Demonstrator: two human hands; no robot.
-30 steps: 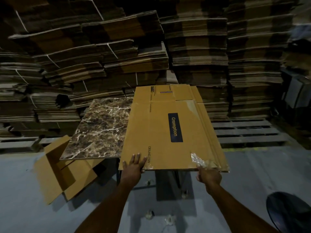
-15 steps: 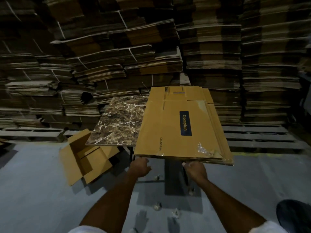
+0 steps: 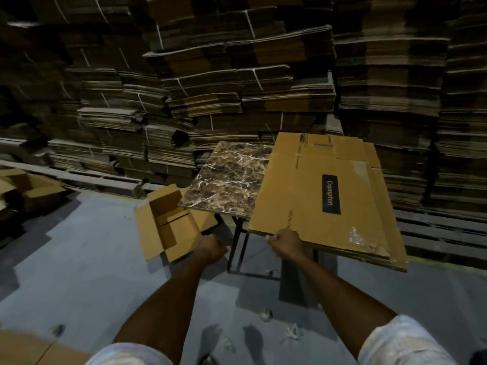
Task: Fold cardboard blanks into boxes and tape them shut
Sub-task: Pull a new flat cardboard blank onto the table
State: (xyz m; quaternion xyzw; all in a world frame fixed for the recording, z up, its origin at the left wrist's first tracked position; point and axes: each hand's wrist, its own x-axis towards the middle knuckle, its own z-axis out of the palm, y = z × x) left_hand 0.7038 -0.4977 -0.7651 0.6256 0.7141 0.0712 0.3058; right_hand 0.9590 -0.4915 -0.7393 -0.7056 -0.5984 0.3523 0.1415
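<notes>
The blanks (image 3: 303, 196) lie stacked flat on the table's (image 3: 232, 180) right part, overhanging its near and right edges; bare marble shows to their left, an open box (image 3: 166, 227) sits on the floor (image 3: 79, 272) by the table's left corner, and bundled stacks (image 3: 237, 75) wall off the far side. The view is dim and smeared, small print unreadable, the table's legs partly hidden under the overhang. The right hand (image 3: 286, 245) grips the top blank's near edge by its left corner, while the left hand (image 3: 210, 248) hangs off the cardboard, before the table, a fist with nothing seen in it.
</notes>
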